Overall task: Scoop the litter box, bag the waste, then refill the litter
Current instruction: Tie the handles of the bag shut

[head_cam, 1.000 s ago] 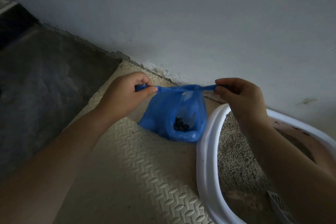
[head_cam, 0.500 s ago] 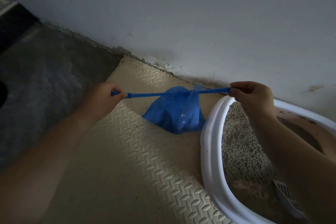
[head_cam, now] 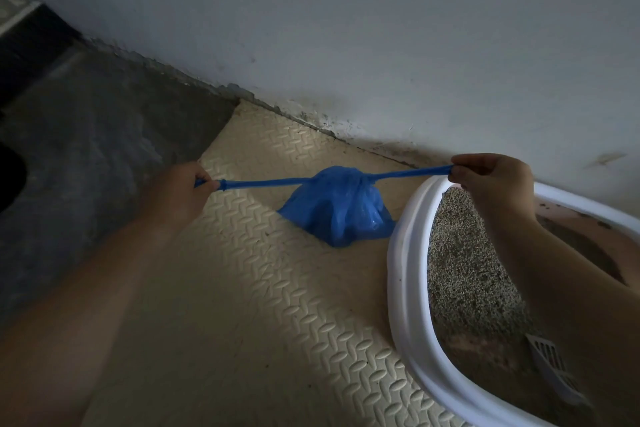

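**Cinching the knot on the waste bag**

Nearest, at the lower right, a pale slotted plastic scoop (head_cam: 550,367) lies inside the white oval plastic litter box (head_cam: 405,270). Grey granular litter (head_cam: 464,253) covers only part of the box; bare brownish bottom shows beside it. The box sits on a cream embossed foam mat (head_cam: 259,305) that covers the floor here.

Farther out, both hands are spread wide apart. The left hand (head_cam: 180,191) is curled tight around the end of one twisted blue handle strand (head_cam: 263,181). The right hand (head_cam: 491,180), above the far rim of the box, pinches the other strand between curled fingers and thumb. Both strands run taut to a knot on top of the small blue plastic bag (head_cam: 336,211), which rests on the mat just beside the box, near the grey wall (head_cam: 346,28).

The step in hand looks like bagging: the knot is being pulled snug. Scooping seems done, and refilling is not yet begun. The next move probably calls for easing off before the thin plastic tears, perhaps a second knot, then setting the bag aside.

The bag's contents are hidden by the bunched plastic. The box's near and right edges are cut off. The right forearm covers part of the interior. No fresh litter supply is in view, and the dim light blurs the dark grey floor (head_cam: 86,149) at left.
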The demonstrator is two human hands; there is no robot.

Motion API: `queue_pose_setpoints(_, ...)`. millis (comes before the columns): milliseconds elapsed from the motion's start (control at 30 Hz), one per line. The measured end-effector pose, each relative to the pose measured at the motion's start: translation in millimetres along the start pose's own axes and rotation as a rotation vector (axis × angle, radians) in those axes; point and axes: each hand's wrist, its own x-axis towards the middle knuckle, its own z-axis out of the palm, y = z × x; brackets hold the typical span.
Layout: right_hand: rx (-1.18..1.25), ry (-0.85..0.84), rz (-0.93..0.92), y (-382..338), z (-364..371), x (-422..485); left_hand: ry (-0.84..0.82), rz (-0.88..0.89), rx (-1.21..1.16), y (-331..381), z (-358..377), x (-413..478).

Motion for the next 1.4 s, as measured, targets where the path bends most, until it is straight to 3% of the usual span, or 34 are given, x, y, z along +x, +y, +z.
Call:
queue_pose_setpoints(167,-0.045,0.049,-0.006,-2.4,-4.2,1.0,-0.009,-0.038,-0.059,1.9,-5.6,5.5)
queue_pose_setpoints(300,-0.154,0.043,-0.196,-26.9,-0.9,-3.0,-0.062,-0.008,-0.496,44.6,-41.2,9.6)
queue_pose_setpoints(433,-0.021,-0.066,-0.331,-56.2,22.6,-17.2,-0.174,0.194,-0.812,122.3,-54.8,-6.5)
queue_pose_setpoints(533,0.055,-0.203,-0.381,-72.6,42.6,-31.1,-0.299,0.298,-0.817,162.1,-39.4,-13.5)
queue_pose_setpoints(633,0.063,-0.291,-0.425,-78.8,52.1,-40.3,-0.321,0.402,-0.831,185.0,-33.0,-17.0)
queue_pose_setpoints(800,0.114,-0.268,-0.429,-82.8,49.2,-40.8,-0.312,0.524,-0.838,196.0,-39.4,-22.1)
queue_pose_setpoints(1100,0.141,-0.307,-0.434,-85.9,45.1,-35.9,-0.348,0.556,-0.861,198.5,-37.4,-22.0)
queue_pose_setpoints(1167,0.127,-0.285,-0.423,-86.4,44.9,-34.6,-0.254,0.554,-0.826,197.5,-31.9,-18.5)
queue_pose_setpoints(1267,0.163,-0.216,-0.343,-88.2,42.2,-27.6,0.335,0.571,-0.624,187.8,-21.4,-14.7)
queue_pose_setpoints(1300,0.163,-0.2,-0.333,-88.4,41.1,-25.9,0.463,0.547,-0.636,182.2,-16.4,-17.2)
queue_pose_setpoints(1333,0.164,-0.193,-0.327,-88.2,40.5,-24.8,0.484,0.491,-0.67,176.9,-9.6,-22.2)
queue_pose_setpoints(1400,0.185,-0.187,-0.305,-88.0,40.2,-24.1,0.271,0.351,-0.698,163.9,10.5,-28.6)
